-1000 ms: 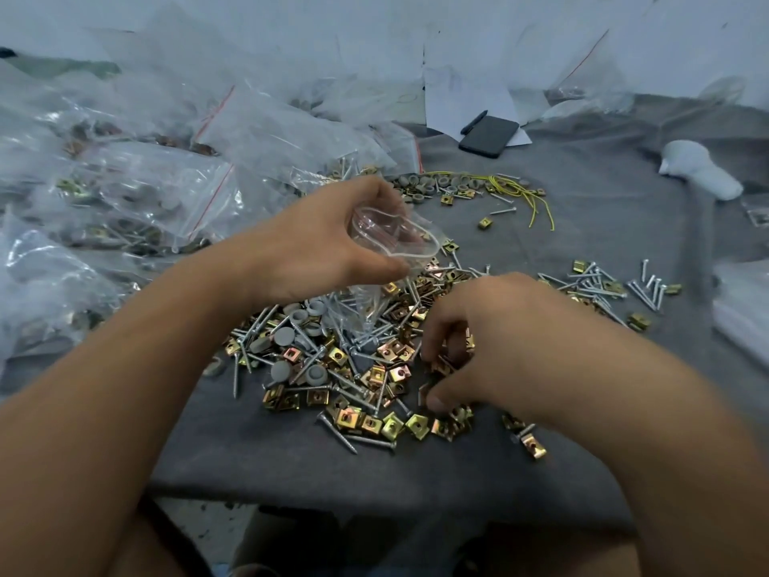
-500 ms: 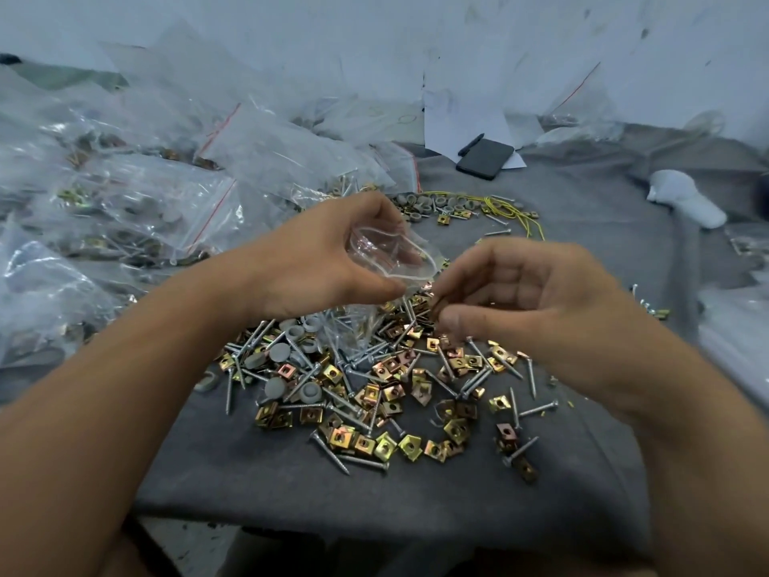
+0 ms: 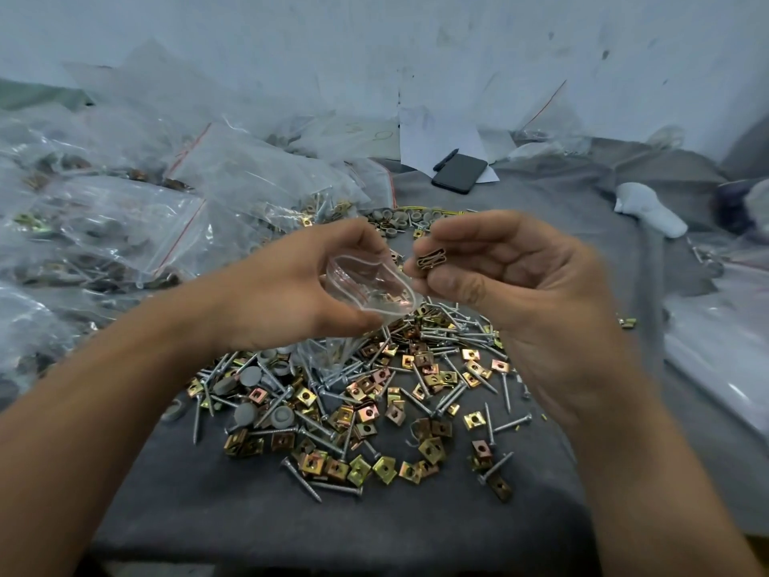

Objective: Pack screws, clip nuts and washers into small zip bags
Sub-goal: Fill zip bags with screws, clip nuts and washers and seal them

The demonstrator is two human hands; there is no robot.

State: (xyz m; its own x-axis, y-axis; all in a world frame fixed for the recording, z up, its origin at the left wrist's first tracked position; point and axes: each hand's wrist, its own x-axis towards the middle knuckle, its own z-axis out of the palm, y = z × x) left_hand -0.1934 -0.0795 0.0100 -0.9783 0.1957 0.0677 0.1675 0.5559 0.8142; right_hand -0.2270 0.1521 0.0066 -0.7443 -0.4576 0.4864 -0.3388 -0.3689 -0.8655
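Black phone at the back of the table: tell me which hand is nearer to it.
Right. The right hand, pinching clip nuts, sits just in front of the black phone. The left hand, holding the small zip bag open, is farther off to the phone's left.

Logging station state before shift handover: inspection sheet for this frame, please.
Surface: grey felt cloth over the table.
Job's things: loose pile of brass clip nuts, steel screws and grey washers; small clear zip bag, mouth open.
Clutter: filled clear zip bags; black phone; white papers.
Hands: left hand holds the bag; right hand fingers pinch stacked clip nuts beside its mouth.
Cables: nothing seen.
Surroundings: white wall.
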